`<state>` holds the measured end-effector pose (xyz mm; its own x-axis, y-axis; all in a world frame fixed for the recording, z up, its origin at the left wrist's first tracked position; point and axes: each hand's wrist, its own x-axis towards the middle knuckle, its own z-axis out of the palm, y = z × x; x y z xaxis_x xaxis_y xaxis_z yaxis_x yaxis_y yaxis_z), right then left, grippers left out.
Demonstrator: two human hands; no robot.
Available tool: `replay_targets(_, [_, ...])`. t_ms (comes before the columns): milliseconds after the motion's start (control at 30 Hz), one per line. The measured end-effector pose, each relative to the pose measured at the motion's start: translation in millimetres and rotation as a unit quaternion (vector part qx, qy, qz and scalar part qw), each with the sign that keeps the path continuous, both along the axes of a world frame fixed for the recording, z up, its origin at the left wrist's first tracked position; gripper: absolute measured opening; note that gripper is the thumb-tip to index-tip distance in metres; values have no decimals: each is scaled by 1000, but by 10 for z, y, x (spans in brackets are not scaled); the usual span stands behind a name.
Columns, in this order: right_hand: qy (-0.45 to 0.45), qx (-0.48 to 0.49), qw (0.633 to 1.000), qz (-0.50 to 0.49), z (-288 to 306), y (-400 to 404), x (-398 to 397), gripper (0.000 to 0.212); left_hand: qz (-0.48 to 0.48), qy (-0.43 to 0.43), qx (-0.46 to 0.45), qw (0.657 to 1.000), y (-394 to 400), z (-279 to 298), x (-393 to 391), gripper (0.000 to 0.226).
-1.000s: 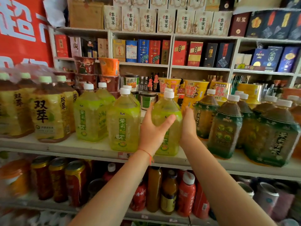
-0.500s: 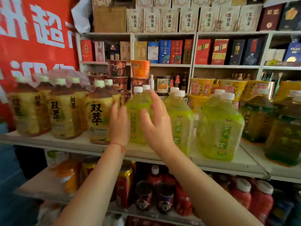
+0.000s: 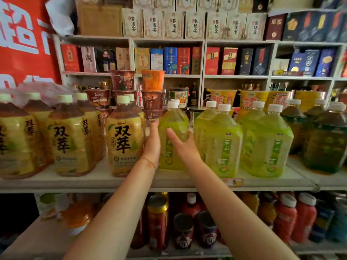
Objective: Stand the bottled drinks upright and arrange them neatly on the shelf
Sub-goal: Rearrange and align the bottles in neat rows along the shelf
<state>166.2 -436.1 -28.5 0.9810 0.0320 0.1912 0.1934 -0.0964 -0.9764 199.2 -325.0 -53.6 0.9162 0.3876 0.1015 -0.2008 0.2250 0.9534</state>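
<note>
- The left hand (image 3: 153, 145) lay flat against the left side of a green tea bottle (image 3: 173, 139), fingers straight and pointing up; a thin red string circled that wrist.
- The right hand (image 3: 183, 146) reached across the front of the same bottle, fingers spread and lightly bent round its right side, so the bottle sat held between both hands.
- That bottle stood upright on the white shelf (image 3: 105, 180), white cap on top, with another cap of the same sort just behind it.
- Just to its left stood an amber tea bottle (image 3: 124, 139) with large black characters on its label, and further left more amber bottles (image 3: 69, 136), some under clear plastic wrap.
- To its right stood more green bottles (image 3: 221, 141), upright in pairs, and beyond them dark green bottles (image 3: 326, 139).
- A price tag (image 3: 233, 182) marked 5 was stuck on the shelf's front edge.
- Behind the bottles were stacked noodle cups (image 3: 153, 83).
- Boxed goods (image 3: 183, 61) filled the white shelving behind, and a red banner (image 3: 24, 44) hung at the left.
- On the shelf below stood red bottles (image 3: 305, 216) and cans (image 3: 157, 220).
</note>
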Motion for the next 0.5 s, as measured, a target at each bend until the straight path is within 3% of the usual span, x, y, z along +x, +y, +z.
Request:
replay_targets(100, [7,10,1000,2,14,-28,-71,89,-5,14,15,1000,-88,133,-237,92])
replay_targets(233, [24,4,1000,5,17,-61,-135,92,-19,-6,33,999,-212,270,-577,86])
replay_targets(300, [22,4,1000,1,24,-78,-157,87,-18,-6,36,999,-239,280,-634,68])
replay_targets(367, [32,6,999,0,16,-74,-180,96,-9,-11,39,999,-251,240,-658,55])
replay_targets(500, [38,17,999,-21,14,-32,-210,105,-10,-2,29,1000,-261,226,-704,55])
